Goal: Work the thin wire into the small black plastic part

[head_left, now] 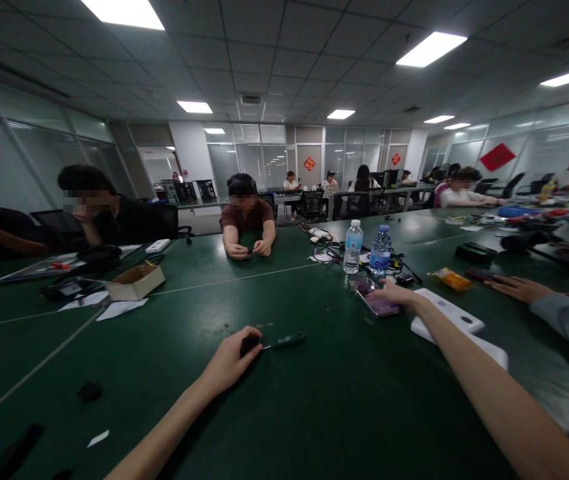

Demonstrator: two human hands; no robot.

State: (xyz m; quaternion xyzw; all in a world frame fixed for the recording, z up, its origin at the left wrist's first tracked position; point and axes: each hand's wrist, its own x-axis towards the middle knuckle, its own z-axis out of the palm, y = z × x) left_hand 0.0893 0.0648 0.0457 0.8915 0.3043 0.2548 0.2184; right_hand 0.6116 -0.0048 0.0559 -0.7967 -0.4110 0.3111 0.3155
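My left hand point(232, 360) rests on the green table with its fingers closed round a small black object point(250, 345), whose kind I cannot make out. A screwdriver point(288, 341) with a dark green handle lies just right of it, its shaft pointing at the fingers. Over on the right, my right hand point(399, 293) reaches onto a phone point(377, 300) lying face up, fingertips stretched out on its lit screen. White flat cases point(452, 313) lie under and beside my right forearm. Two water bottles, one clear point(353, 248) and one blue-labelled point(380, 252), stand behind the phone.
An open cardboard box point(137, 283) and papers point(120, 309) lie at left. Dark pieces point(90, 391) and a white scrap point(98, 438) are nearer. Cables clutter the area behind the bottles. At right, another person's hand point(519, 289) touches a dark phone beside an orange packet point(452, 279).
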